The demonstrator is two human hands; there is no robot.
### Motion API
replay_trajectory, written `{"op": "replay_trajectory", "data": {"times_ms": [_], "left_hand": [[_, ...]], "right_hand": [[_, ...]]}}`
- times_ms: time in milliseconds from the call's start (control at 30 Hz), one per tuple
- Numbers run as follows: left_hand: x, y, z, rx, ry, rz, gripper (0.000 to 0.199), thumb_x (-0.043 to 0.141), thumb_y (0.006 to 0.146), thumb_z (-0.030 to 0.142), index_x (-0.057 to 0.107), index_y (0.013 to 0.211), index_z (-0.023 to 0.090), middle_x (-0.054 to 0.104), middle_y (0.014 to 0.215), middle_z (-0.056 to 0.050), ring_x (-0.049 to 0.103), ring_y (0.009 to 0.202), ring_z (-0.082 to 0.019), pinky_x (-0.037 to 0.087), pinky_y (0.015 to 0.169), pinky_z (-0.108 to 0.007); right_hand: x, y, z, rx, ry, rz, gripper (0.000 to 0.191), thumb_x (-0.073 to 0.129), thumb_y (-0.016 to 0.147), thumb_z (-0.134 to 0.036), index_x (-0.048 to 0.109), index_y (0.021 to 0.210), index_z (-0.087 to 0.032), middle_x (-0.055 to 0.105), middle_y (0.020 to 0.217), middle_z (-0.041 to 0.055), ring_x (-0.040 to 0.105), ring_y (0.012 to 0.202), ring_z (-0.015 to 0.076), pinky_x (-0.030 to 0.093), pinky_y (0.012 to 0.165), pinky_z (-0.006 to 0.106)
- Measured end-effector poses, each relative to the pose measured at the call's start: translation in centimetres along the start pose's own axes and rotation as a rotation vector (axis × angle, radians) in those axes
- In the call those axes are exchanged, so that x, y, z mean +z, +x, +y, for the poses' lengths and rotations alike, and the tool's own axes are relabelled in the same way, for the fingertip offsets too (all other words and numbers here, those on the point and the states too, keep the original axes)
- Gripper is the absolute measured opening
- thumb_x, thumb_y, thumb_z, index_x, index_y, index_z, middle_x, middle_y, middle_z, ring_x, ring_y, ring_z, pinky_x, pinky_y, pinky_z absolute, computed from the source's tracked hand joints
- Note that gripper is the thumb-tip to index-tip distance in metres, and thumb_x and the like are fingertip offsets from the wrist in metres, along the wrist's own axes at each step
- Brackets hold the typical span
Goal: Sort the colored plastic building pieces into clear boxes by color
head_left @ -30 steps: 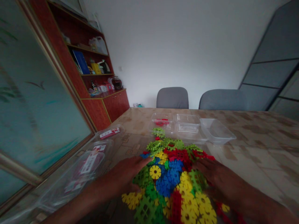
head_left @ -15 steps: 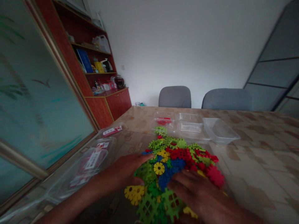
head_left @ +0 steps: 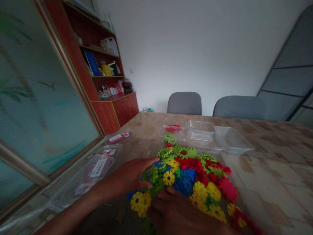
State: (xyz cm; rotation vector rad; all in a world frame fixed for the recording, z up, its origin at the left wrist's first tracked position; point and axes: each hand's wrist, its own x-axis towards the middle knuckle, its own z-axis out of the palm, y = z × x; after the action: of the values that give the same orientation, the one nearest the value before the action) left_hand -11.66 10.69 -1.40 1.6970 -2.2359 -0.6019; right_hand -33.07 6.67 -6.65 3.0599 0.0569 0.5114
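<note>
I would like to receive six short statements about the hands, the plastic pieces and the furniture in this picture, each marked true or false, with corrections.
1. The left hand is at the left side of the pile of plastic pieces. True.
2. The left hand is clenched into a fist. False: it is spread open.
3. The right hand is over the near part of the pile. True.
4. Every round notched piece is blue. False: several round pieces are yellow.
5. Red pieces show in a clear container beyond the pile. True.
6. Both chairs are bright red. False: the chairs are grey.
</note>
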Motion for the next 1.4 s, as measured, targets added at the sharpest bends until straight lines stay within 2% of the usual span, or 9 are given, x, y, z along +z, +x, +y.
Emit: {"op": "replay_trajectory", "data": {"times_ms": [100,200,333,467,700,867,1033,1200,1400], "left_hand": [[1.1,0.2,0.4,-0.019,0.034,-0.021,0.082,0.073,0.08,0.033,0.029,0.149,0.032,0.043,0.148,-0.006,0.044,0.131,-0.03,0.036,0.108,-0.043],[2.4,0.4,1.1,-0.001,0.063,-0.043,0.086,0.075,0.077,0.029,0.028,0.149,0.031,0.046,0.145,-0.009,0.047,0.128,-0.031,0.04,0.105,-0.043],[3.7,0.4,1.7,-0.011,0.107,-0.049,0.089,0.077,0.075,0.03,0.027,0.149,0.031,0.048,0.141,-0.011,0.049,0.124,-0.033,0.041,0.103,-0.046],[4.1,0.1,1.8,-0.018,0.112,-0.063,0.099,0.08,0.072,0.026,0.02,0.15,0.041,0.042,0.147,-0.006,0.043,0.13,-0.034,0.037,0.107,-0.049],[3.0,-0.2,1.3,-0.003,0.071,-0.099,0.084,0.069,0.081,0.026,0.022,0.15,0.04,0.037,0.151,-0.004,0.039,0.134,-0.033,0.034,0.11,-0.049],[1.8,0.0,0.8,-0.042,0.061,-0.038,0.091,0.074,0.077,0.026,0.021,0.148,0.046,0.033,0.153,0.002,0.039,0.135,-0.031,0.033,0.111,-0.047],[1.1,0.0,0.4,-0.078,0.052,0.011,0.086,0.073,0.077,0.023,0.027,0.147,0.043,0.04,0.15,0.001,0.041,0.133,-0.027,0.032,0.112,-0.043],[-0.7,0.9,1.1,-0.122,0.043,0.091,0.075,0.069,0.079,0.026,0.036,0.146,0.033,0.043,0.148,-0.003,0.042,0.132,-0.028,0.034,0.11,-0.044],[-5.1,6.8,1.7,0.073,0.031,0.238,0.067,0.063,0.082,0.028,0.039,0.145,0.024,0.044,0.147,-0.006,0.045,0.13,-0.025,0.038,0.107,-0.039]], "right_hand": [[-1.2,-0.5,0.2,-0.007,0.014,-0.007,0.016,0.065,0.09,-0.026,0.059,0.079,-0.016,0.061,0.075,-0.0009,0.057,0.077,0.0178,0.045,0.068,0.031],[-3.9,-2.0,0.9,0.036,0.108,-0.04,0.008,0.065,0.089,-0.022,0.062,0.094,-0.016,0.066,0.09,0.0019,0.059,0.087,0.0192,0.047,0.075,0.03],[-7.2,-4.9,3.3,0.265,0.281,-0.033,0.05,0.076,0.075,-0.019,0.056,0.121,-0.02,0.06,0.12,0.0053,0.054,0.107,0.024,0.045,0.093,0.037],[-8.5,-6.0,7.8,0.418,0.297,0.091,0.053,0.069,0.077,-0.014,0.053,0.128,-0.017,0.057,0.122,0.0099,0.052,0.112,0.026,0.043,0.098,0.041],[-8.8,-1.6,16.7,0.608,0.141,0.013,0.038,0.07,0.082,-0.017,0.06,0.117,-0.009,0.064,0.108,0.0123,0.06,0.098,0.0242,0.048,0.085,0.032],[-7.4,1.6,20.4,0.685,0.055,-0.095,0.033,0.071,0.083,-0.022,0.063,0.111,-0.007,0.066,0.106,0.0139,0.061,0.1,0.027,0.047,0.089,0.039],[-5.9,2.1,21.4,0.73,0.028,-0.127,0.034,0.073,0.083,-0.025,0.064,0.114,-0.012,0.064,0.114,0.0119,0.059,0.107,0.027,0.045,0.094,0.047],[-5.5,0.7,20.7,0.687,0.093,-0.013,0.023,0.065,0.082,-0.008,0.07,0.104,-0.013,0.068,0.107,0.0102,0.064,0.095,0.0224,0.048,0.09,0.035],[-5.9,-2.2,20.0,0.697,0.191,0.266,0.024,0.056,0.082,-0.007,0.07,0.101,-0.015,0.071,0.101,0.0078,0.066,0.088,0.0211,0.051,0.085,0.033]]}}
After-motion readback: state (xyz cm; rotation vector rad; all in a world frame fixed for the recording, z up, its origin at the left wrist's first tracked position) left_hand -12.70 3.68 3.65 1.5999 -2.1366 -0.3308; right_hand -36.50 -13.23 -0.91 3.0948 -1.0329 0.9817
